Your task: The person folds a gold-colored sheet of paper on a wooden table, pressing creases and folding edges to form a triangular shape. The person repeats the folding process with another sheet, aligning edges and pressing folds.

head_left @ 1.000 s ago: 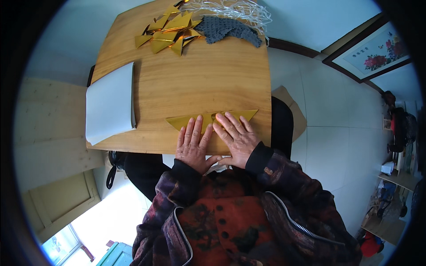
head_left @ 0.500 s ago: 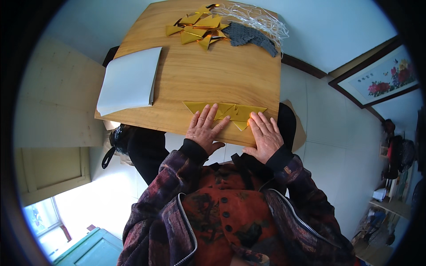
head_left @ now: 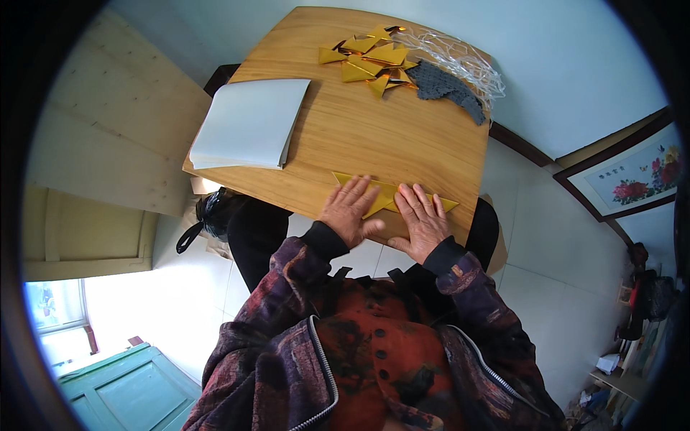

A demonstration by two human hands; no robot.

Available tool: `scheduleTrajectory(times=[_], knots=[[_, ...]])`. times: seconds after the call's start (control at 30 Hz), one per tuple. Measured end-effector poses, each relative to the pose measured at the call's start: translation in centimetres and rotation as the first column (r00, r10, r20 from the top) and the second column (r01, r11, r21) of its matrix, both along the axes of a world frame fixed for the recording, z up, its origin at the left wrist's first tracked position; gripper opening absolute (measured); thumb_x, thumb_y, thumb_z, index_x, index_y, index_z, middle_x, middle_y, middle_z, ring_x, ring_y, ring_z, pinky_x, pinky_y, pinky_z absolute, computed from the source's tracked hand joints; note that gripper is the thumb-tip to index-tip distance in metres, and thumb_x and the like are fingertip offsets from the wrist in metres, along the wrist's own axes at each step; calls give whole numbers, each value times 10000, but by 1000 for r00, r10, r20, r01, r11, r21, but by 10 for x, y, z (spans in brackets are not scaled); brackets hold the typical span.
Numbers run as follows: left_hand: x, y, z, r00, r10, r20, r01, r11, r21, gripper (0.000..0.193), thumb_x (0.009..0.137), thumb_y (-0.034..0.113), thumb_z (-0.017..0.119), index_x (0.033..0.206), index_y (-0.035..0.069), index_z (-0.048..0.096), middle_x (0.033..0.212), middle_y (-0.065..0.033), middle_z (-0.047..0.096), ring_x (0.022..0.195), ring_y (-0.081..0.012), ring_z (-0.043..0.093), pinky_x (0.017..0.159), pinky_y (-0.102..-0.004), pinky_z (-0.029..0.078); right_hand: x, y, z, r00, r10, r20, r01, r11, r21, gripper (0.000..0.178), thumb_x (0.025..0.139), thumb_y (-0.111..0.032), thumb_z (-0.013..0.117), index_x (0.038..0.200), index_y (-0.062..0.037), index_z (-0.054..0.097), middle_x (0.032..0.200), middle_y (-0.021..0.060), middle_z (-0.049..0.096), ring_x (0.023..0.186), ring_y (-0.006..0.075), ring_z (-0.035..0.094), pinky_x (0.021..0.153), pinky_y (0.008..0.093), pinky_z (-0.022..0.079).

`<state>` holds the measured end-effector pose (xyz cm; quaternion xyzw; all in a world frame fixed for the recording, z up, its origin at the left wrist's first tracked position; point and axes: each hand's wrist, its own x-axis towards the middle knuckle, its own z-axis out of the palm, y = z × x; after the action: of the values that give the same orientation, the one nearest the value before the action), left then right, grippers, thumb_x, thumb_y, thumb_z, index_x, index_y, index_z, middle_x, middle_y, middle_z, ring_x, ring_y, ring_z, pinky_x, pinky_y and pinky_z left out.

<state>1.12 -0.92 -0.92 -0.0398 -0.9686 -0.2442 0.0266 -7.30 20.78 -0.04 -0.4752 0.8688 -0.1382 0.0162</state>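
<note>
A folded strip of gold paper (head_left: 384, 197) lies flat along the near edge of the wooden table, with pointed ends to the left and right. My left hand (head_left: 350, 212) rests palm down on its left part, fingers stretched out. Just right of the middle, my right hand (head_left: 424, 219) lies on the paper with its fingers extended. Both hands press on the strip and hide parts of it. Neither is closed around anything.
Several folded gold paper pieces (head_left: 366, 61) lie in a pile at the table's far side. Beside them are a dark grey cloth (head_left: 445, 87) and a tangle of clear plastic strands (head_left: 467, 65). A stack of white sheets (head_left: 251, 118) sits on the table's left (head_left: 345, 136).
My right hand has moved inward from the strip's lower right edge onto the paper, closer to my left hand. The downward-pointing flap no longer shows. The whole view has shifted and tilted.
</note>
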Motion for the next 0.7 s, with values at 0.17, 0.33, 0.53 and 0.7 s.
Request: scheduleTrajectory(times=[0.17, 0.33, 0.53, 0.7], knots=[[13, -17, -5, 982, 175, -63, -186, 940, -287, 706, 889, 547, 531, 1475, 189, 367, 1573, -18, 279, 1441, -236, 262, 1165, -480, 181, 0, 0, 2, 1000, 6, 2, -6, 1000, -10, 883, 781, -575, 660, 1454, -85, 367, 1551, 56, 287, 1442, 267, 224, 1153, 535, 166], [10, -23, 9, 954, 283, 101, -250, 934, -254, 683, 923, 534, 500, 1483, 171, 352, 1574, -8, 278, 1457, -224, 231, 1156, -540, 148, 0, 1, 2, 1000, 6, 12, -6, 1000, 4, 888, 780, -565, 667, 1462, -86, 359, 1558, 52, 273, 1449, 266, 204, 1156, 531, 164], [-5, 25, 10, 973, 197, -119, -227, 914, -337, 649, 904, 398, 546, 1443, 72, 391, 1556, -81, 310, 1448, -258, 256, 1168, -471, 182, 0, 1, -3, 1000, -10, 8, 9, 1000, 30, 864, 790, -567, 658, 1453, -86, 380, 1561, 55, 274, 1453, 265, 206, 1162, 529, 154], [1, 47, -4, 998, 60, -7, -60, 991, -118, 725, 920, 497, 501, 1476, 67, 327, 1568, -111, 269, 1451, -279, 240, 1169, -462, 193, -2, 1, -4, 999, -16, 28, 18, 998, -55, 837, 801, -569, 654, 1428, -75, 403, 1543, 83, 302, 1446, 265, 230, 1158, 521, 181]])
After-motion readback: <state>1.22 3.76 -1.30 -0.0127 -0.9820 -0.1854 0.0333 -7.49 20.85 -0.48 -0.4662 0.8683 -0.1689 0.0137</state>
